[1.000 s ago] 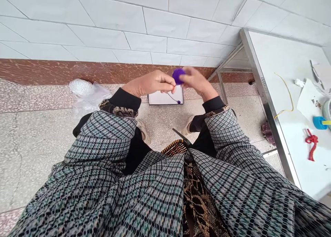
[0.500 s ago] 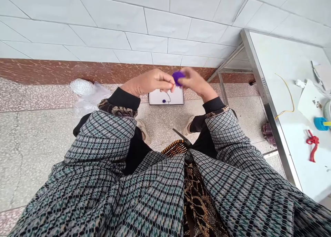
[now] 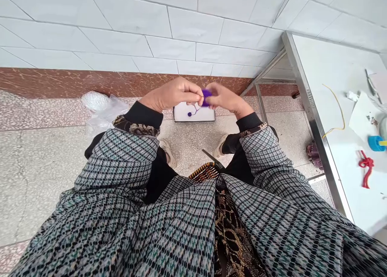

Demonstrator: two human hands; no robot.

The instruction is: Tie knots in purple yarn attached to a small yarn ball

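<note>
Between my two hands is a round, fuzzy purple pom-pom [image 3: 207, 95], partly covered by fingers. My right hand [image 3: 226, 98] has its thumb and fingers closed on it from the right and is slightly blurred. Close against its left side, my left hand [image 3: 177, 95] is in a pinch, with the fingertips at the edge of the pom-pom. Below these fingertips hangs a thin purple thread [image 3: 196, 111] with a small dark purple ball [image 3: 189, 114] at its end. What exactly the left fingertips pinch is mostly hidden.
Under my hands, a white dark-edged box or board [image 3: 205, 116] lies on the floor. A basket with dark handle [image 3: 206, 173] sits between my legs. To the right, a metal-edged table [image 3: 347, 176] bears a red knotted cord [image 3: 366, 164], yellow wire [image 3: 340, 108] and blue cap [image 3: 375, 143]. Clear plastic bag [image 3: 104, 114] left.
The right hand has turned a little around the pom-pom, covering it differently. The small ball on the thread has swung slightly up and left. The left hand has barely moved.
</note>
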